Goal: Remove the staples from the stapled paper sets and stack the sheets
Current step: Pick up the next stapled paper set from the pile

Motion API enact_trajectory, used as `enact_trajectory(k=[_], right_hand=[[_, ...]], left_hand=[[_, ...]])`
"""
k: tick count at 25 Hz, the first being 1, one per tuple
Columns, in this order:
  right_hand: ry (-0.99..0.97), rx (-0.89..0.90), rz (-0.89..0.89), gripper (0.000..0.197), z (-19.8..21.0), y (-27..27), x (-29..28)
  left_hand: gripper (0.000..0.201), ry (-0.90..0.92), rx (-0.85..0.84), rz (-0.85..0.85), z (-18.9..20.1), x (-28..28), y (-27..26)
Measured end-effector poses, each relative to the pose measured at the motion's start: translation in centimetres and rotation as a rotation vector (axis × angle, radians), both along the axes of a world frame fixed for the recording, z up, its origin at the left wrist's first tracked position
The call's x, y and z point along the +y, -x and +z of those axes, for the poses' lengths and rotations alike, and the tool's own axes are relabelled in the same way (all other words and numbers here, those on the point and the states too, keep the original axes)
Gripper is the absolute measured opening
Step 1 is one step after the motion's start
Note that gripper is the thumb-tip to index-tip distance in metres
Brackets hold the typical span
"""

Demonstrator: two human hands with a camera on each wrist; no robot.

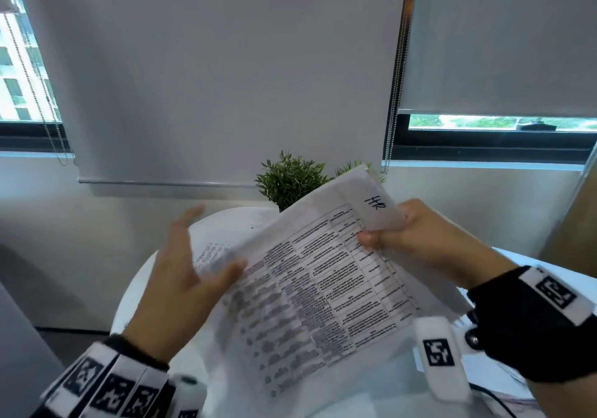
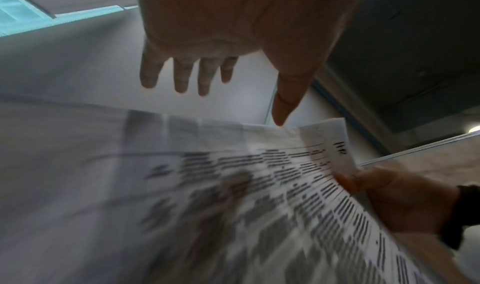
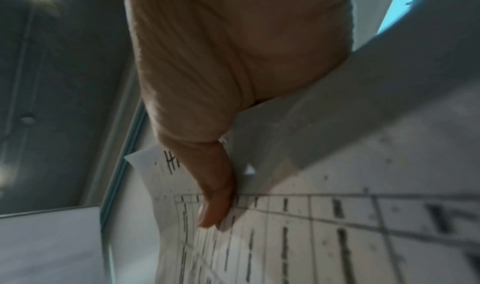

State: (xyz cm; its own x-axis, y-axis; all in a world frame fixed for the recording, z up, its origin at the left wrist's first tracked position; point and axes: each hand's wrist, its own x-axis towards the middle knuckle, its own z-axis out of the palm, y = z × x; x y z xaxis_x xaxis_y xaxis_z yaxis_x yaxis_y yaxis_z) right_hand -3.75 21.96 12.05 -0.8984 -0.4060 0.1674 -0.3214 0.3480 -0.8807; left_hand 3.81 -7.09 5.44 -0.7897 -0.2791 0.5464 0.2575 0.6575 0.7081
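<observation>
Paper set [image 1: 323,275], printed w/ a table, is held in mid-air above a white round table [image 1: 223,220], tilted so its long axis runs from the lower-left, near the person's body, up to the far-right corner marked "HR". Right hand [image 1: 429,233] pinches that marked corner: thumb on the printed face, fingers curled behind the sheets (right-wrist view shows the thumb laid along the top margin). Left hand [image 1: 181,275] is spread, fingers straight and apart, holding nothing; its thumb tip lies at, perhaps just touching, the set's left long edge, approx. mid-length. In the left-wrist view the thumb points down at the top edge while the four fingers hang clear of the sheets.

Key relation: the set lies to the right of the left hand and to the left of and below the right hand, so the right hand alone carries it. The staple itself cannot be made out; judged likely at or near the pinched corner, i.e. nearer the right hand.

Step judged: staple still to be found or pulled; the free left hand would have to reach across toward the right-hand corner.

Other: a green potted plant [image 1: 290,178] stands beyond the set, past both hands.
</observation>
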Motion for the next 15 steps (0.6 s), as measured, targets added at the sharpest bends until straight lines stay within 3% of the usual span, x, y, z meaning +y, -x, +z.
enact_trajectory(k=[3, 6, 8, 12, 15], right_hand=[[-0.220, 0.092, 0.113, 0.006, 2.2, 0.0, -1.5], [-0.338, 0.155, 0.148, 0.011, 3.5, -0.1, -2.7], [-0.399, 0.199, 0.149, 0.014, 4.0, -0.3, -3.2], [-0.528, 0.227, 0.049, 0.020, 5.5, -0.2, -1.8], [-0.371, 0.188, -0.013, 0.022, 5.7, 0.6, 0.3]], left_hand=[[0.087, 0.119, -0.114, -0.264, 3.5, 1.8, 1.2], [0.051, -0.111, -0.329, -0.553, 4.3, 2.8, 2.2], [0.032, -0.253, -0.369, -0.542, 4.0, 3.2, 2.1], [0.027, -0.392, -0.298, -0.478, 3.0, 2.7, 1.7], [0.020, -0.576, -0.190, -0.410, 2.6, 1.5, 1.8]])
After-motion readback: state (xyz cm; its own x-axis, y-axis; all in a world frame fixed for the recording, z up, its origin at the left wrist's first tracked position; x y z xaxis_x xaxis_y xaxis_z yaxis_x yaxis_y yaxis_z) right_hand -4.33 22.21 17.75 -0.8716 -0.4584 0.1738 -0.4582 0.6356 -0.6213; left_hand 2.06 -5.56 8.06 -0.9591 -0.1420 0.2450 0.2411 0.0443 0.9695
